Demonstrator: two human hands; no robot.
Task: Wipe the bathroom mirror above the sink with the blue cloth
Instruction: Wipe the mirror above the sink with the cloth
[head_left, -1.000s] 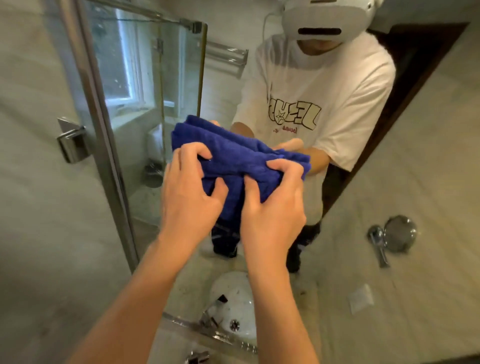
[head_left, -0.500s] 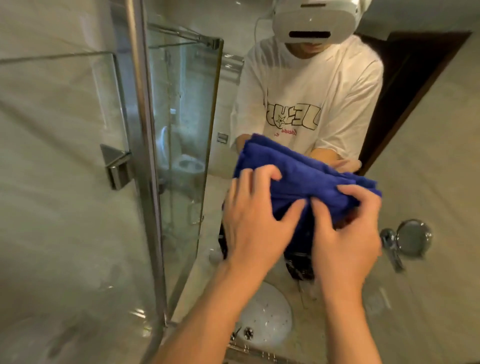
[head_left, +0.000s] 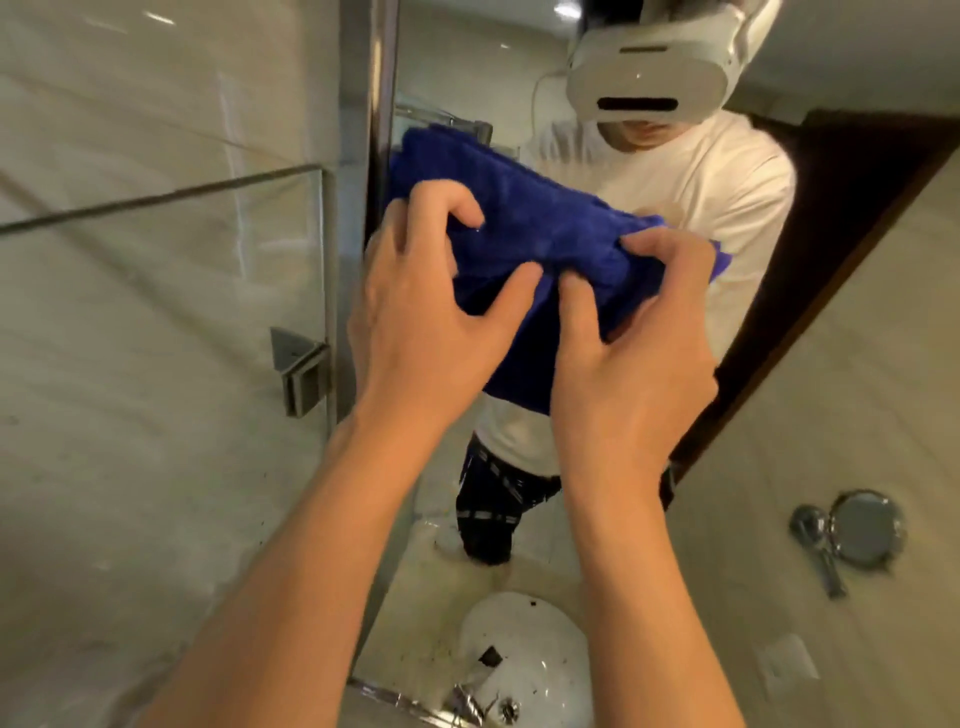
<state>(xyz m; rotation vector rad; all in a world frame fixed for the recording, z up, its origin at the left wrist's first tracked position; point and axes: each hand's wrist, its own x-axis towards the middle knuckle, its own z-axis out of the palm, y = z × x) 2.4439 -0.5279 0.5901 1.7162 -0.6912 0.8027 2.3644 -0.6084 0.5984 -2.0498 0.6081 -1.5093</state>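
Note:
The blue cloth (head_left: 540, 228) is bunched against the bathroom mirror (head_left: 857, 364), near its left edge. My left hand (head_left: 426, 312) grips the cloth's left part with curled fingers. My right hand (head_left: 639, 353) grips its right part, thumb and fingertips dug into the folds. The mirror reflects a person in a white T-shirt and a white headset behind the cloth. The lower edge of the cloth hangs between my two hands.
A metal mirror frame (head_left: 369, 104) runs vertically left of the cloth, with a glass shelf (head_left: 166, 197) and its bracket (head_left: 301, 374) on the tiled wall. The white sink (head_left: 524, 654) shows reflected below. A round wall mirror fitting (head_left: 862, 530) appears at right.
Both hands have carried the cloth up and left on the mirror, close to the frame. The view has shifted right, so the frame and tiled wall take more of the left side.

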